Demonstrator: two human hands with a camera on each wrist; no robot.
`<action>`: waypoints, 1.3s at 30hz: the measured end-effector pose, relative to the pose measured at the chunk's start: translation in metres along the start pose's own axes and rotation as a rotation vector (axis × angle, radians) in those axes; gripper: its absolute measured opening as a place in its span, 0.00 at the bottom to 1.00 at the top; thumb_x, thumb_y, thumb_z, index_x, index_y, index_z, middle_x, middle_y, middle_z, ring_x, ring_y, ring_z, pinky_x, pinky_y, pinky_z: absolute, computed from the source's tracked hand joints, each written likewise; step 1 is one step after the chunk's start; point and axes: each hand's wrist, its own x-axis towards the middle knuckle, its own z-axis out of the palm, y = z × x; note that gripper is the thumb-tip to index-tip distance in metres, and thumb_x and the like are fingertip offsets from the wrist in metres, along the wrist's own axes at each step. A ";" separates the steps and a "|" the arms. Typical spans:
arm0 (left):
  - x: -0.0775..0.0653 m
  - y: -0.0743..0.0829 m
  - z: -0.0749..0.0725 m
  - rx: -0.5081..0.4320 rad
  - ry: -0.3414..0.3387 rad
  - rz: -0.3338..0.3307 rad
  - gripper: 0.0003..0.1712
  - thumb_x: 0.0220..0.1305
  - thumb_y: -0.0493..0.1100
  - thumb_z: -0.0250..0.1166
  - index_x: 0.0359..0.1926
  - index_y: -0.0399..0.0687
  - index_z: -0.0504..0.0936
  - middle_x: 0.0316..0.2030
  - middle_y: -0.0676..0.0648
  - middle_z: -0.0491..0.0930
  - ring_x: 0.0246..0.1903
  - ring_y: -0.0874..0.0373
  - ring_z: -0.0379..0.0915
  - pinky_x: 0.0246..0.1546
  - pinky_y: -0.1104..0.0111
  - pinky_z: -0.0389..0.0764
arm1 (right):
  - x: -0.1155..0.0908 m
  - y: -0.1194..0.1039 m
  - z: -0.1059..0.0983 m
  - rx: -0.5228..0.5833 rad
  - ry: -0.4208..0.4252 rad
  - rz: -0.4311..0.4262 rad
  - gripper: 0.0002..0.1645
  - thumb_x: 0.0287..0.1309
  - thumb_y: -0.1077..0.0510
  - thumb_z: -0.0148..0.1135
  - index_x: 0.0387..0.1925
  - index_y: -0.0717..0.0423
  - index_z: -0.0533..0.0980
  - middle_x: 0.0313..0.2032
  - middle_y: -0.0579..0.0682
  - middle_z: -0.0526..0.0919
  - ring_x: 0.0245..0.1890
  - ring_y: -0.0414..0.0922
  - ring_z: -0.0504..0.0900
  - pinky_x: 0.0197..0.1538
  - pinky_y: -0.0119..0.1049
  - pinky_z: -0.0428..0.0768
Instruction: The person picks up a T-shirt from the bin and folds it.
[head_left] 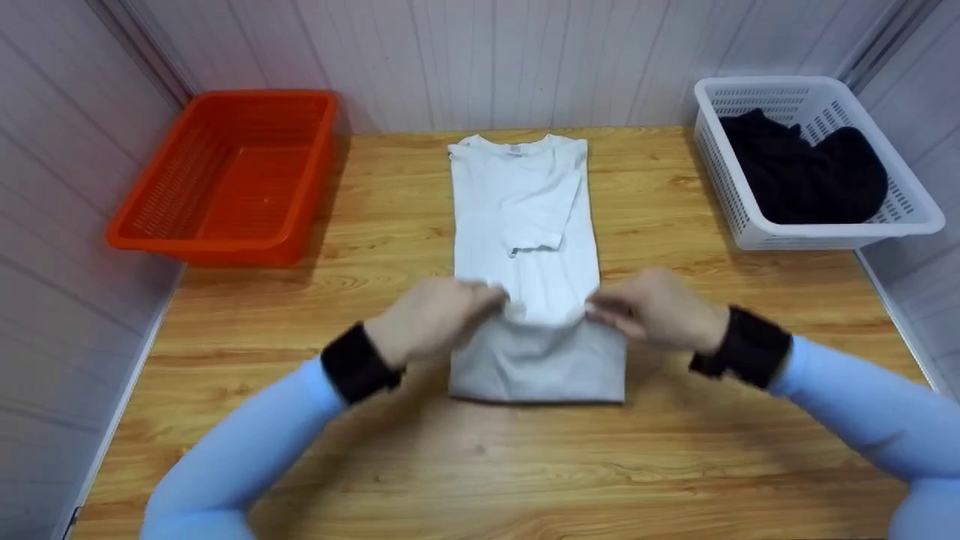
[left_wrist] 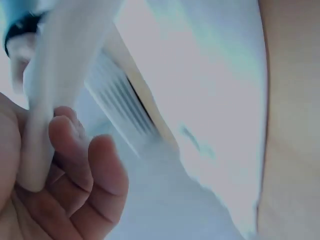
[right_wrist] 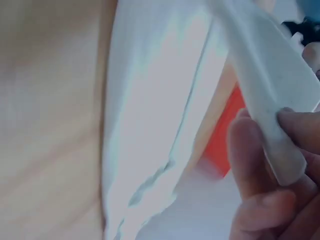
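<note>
A white T-shirt (head_left: 517, 202) lies lengthwise on the wooden table, its collar toward the back wall and a sleeve folded across its middle. Its lower part is lifted and doubled back toward the collar. My left hand (head_left: 442, 315) pinches the left end of the raised edge, and my right hand (head_left: 656, 311) pinches the right end. In the left wrist view, cloth passes between the curled fingers (left_wrist: 107, 175) and the palm. The right wrist view shows a fold of the shirt (right_wrist: 285, 155) held between thumb and fingers.
At the left back stands an orange plastic basket (head_left: 300, 202) with nothing visible inside. A white basket (head_left: 795, 236) at the right back holds dark cloth (head_left: 810, 172). Panelled walls (head_left: 510, 60) enclose the wooden table (head_left: 480, 480) at the back and sides.
</note>
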 end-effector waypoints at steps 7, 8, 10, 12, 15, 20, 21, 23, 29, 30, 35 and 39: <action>0.067 -0.069 -0.007 0.085 0.064 -0.212 0.07 0.81 0.43 0.68 0.46 0.45 0.88 0.41 0.43 0.94 0.42 0.43 0.93 0.47 0.48 0.92 | 0.050 0.070 -0.006 -0.048 -0.081 0.377 0.11 0.77 0.54 0.71 0.47 0.58 0.91 0.38 0.58 0.96 0.26 0.47 0.88 0.33 0.38 0.84; 0.074 -0.077 -0.006 0.084 0.071 -0.245 0.07 0.81 0.43 0.68 0.45 0.45 0.88 0.41 0.43 0.95 0.42 0.44 0.92 0.47 0.48 0.92 | 0.056 0.079 -0.004 -0.052 -0.076 0.404 0.12 0.77 0.54 0.71 0.47 0.59 0.91 0.39 0.59 0.96 0.28 0.49 0.89 0.35 0.39 0.83; 0.085 -0.092 -0.002 0.068 0.078 -0.313 0.08 0.82 0.44 0.67 0.46 0.45 0.89 0.43 0.43 0.95 0.42 0.45 0.92 0.47 0.50 0.92 | 0.065 0.095 0.001 -0.062 -0.072 0.443 0.13 0.78 0.53 0.70 0.49 0.59 0.90 0.40 0.60 0.96 0.32 0.52 0.89 0.37 0.40 0.80; 0.091 -0.106 0.005 0.042 0.074 -0.376 0.09 0.83 0.44 0.67 0.48 0.45 0.91 0.46 0.43 0.96 0.44 0.46 0.92 0.49 0.52 0.91 | 0.073 0.108 0.007 -0.071 -0.073 0.477 0.14 0.78 0.52 0.69 0.49 0.59 0.90 0.41 0.61 0.96 0.34 0.55 0.89 0.38 0.43 0.79; 0.097 -0.122 0.018 0.020 0.059 -0.446 0.11 0.83 0.44 0.67 0.51 0.43 0.91 0.50 0.42 0.95 0.50 0.45 0.93 0.53 0.53 0.91 | 0.081 0.123 0.018 -0.066 -0.087 0.512 0.15 0.79 0.52 0.69 0.50 0.61 0.89 0.44 0.63 0.95 0.39 0.58 0.91 0.43 0.51 0.84; 0.101 -0.147 0.045 0.004 -0.011 -0.547 0.16 0.83 0.49 0.66 0.58 0.41 0.87 0.54 0.39 0.92 0.54 0.43 0.90 0.57 0.53 0.90 | 0.085 0.136 0.037 -0.043 -0.116 0.553 0.13 0.77 0.56 0.69 0.50 0.63 0.89 0.47 0.65 0.94 0.47 0.62 0.92 0.55 0.59 0.88; 0.102 -0.148 0.048 0.006 -0.029 -0.570 0.18 0.83 0.50 0.66 0.60 0.42 0.86 0.55 0.39 0.91 0.55 0.42 0.89 0.58 0.53 0.89 | 0.086 0.136 0.040 -0.042 -0.117 0.556 0.13 0.76 0.57 0.69 0.50 0.64 0.88 0.47 0.65 0.94 0.48 0.62 0.92 0.56 0.59 0.88; 0.101 -0.147 0.053 0.028 -0.047 -0.604 0.19 0.83 0.51 0.66 0.62 0.42 0.83 0.56 0.37 0.88 0.54 0.41 0.88 0.56 0.52 0.89 | 0.085 0.135 0.044 -0.057 -0.110 0.560 0.13 0.75 0.59 0.69 0.52 0.64 0.87 0.50 0.66 0.93 0.51 0.63 0.91 0.57 0.60 0.88; 0.088 -0.099 0.050 0.189 -0.018 -0.503 0.29 0.81 0.54 0.68 0.70 0.41 0.77 0.69 0.32 0.77 0.65 0.34 0.78 0.57 0.47 0.91 | 0.078 0.108 0.047 -0.190 -0.101 0.504 0.23 0.73 0.62 0.68 0.65 0.64 0.81 0.65 0.69 0.83 0.58 0.67 0.87 0.61 0.63 0.87; 0.084 -0.088 0.050 0.186 -0.048 -0.471 0.33 0.81 0.57 0.67 0.74 0.41 0.75 0.73 0.30 0.74 0.70 0.32 0.75 0.60 0.44 0.90 | 0.076 0.101 0.047 -0.211 -0.120 0.474 0.25 0.74 0.60 0.67 0.68 0.63 0.79 0.69 0.70 0.80 0.61 0.69 0.85 0.64 0.64 0.86; 0.063 -0.042 0.054 0.059 -0.310 -0.356 0.60 0.77 0.78 0.60 0.90 0.43 0.54 0.87 0.24 0.51 0.86 0.22 0.51 0.81 0.31 0.69 | 0.063 0.060 0.052 -0.264 -0.339 0.317 0.43 0.80 0.38 0.61 0.81 0.60 0.68 0.85 0.71 0.63 0.82 0.72 0.69 0.82 0.72 0.70; 0.044 -0.028 0.058 0.049 -0.454 -0.322 0.75 0.67 0.87 0.61 0.93 0.47 0.40 0.91 0.27 0.33 0.90 0.26 0.34 0.89 0.34 0.52 | 0.046 0.033 0.057 -0.270 -0.557 0.273 0.65 0.74 0.20 0.56 0.89 0.61 0.55 0.89 0.69 0.52 0.88 0.71 0.57 0.84 0.74 0.63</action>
